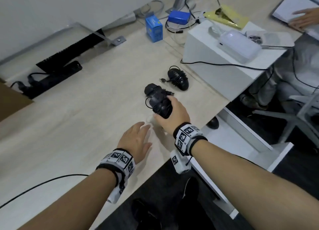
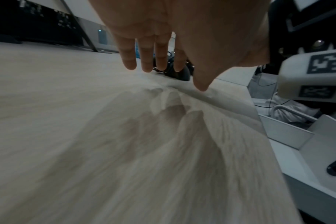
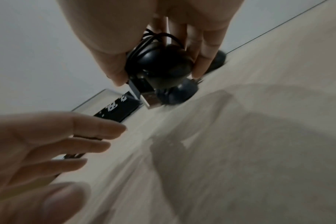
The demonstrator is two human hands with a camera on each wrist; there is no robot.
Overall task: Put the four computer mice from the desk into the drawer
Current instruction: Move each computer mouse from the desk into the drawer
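White drawer [image 1: 248, 138] holds perhaps one black mouse [image 1: 212, 122].

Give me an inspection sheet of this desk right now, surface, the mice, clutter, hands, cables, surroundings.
Surface: light wood desk, bare in front of the hands.
Job's things: held mouse with its cable wrapped round it; second mouse just behind it; far mouse on the desk; a mouse in the open drawer.
Clutter: blue box, white case.
Hands: right hand grips the held mouse; left hand open, flat above the desk.
Cables: power strip with plugs.
Surroundings: another person's hand.
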